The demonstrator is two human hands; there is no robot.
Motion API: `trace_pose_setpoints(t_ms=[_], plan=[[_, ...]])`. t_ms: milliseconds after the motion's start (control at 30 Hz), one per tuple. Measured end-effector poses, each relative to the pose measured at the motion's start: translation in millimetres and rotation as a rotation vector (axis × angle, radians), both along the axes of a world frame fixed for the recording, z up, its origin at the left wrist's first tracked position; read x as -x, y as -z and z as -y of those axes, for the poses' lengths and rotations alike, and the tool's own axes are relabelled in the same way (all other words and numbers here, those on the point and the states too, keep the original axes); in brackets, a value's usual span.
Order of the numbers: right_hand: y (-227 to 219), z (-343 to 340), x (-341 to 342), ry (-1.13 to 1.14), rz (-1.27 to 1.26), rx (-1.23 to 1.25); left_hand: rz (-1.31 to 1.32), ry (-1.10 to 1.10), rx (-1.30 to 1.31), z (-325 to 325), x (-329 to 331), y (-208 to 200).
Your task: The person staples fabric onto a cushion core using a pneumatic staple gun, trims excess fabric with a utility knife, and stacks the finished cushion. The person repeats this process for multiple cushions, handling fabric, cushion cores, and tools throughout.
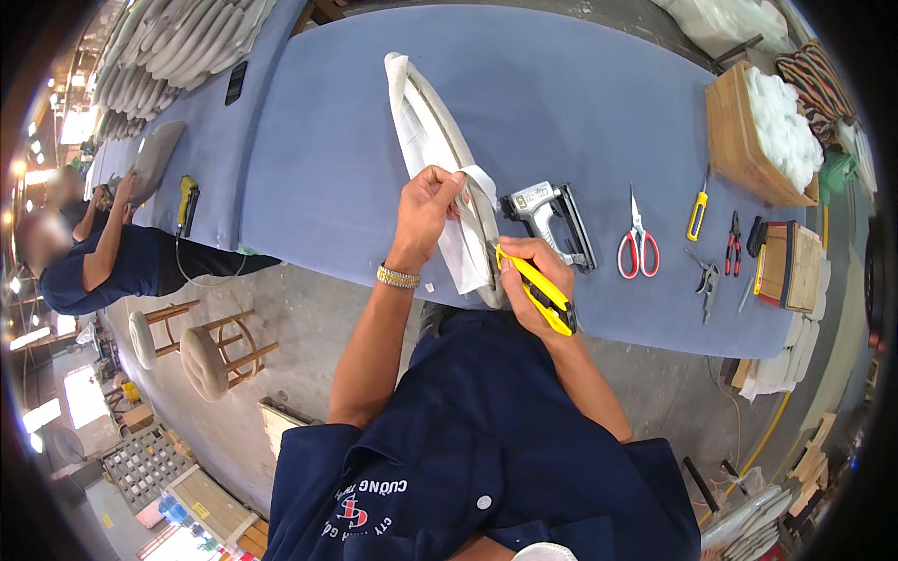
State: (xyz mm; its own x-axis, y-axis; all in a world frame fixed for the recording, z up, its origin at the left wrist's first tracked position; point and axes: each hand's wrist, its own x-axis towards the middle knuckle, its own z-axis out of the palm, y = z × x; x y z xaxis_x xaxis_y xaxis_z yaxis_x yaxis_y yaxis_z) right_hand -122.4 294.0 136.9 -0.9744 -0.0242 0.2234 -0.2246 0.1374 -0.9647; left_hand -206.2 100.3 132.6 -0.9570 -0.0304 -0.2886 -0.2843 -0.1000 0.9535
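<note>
Long blue padded workbench (pixel 580 103) first, and on it, running from centre toward eleven o'clock, the curved grey seat panel draped in white fabric (pixel 426 140), likely stiff under floppy cloth, so left hand (pixel 426 208) pinches the loose fabric edge while right hand (pixel 535 280) clasps the yellow utility knife (pixel 541 292).

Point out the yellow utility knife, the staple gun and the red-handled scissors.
yellow utility knife (pixel 545 297), head view, on its yellow body.
staple gun (pixel 545 213), head view, on its grey body.
red-handled scissors (pixel 638 245), head view, near the pivot above the handles.
</note>
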Motion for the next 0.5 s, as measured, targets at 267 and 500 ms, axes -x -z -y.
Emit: trace_pose_setpoints(t_ms=[267,500], plan=[[2.4,-7.2,-18.1,-0.009,0.046,0.027,-0.004,-0.010,-0.018,-3.0,2.0,7.1],[-2.0,-9.3,-25.7,-0.027,0.040,0.007,-0.002,-0.030,-0.012,-4.6,0.5,0.9]])
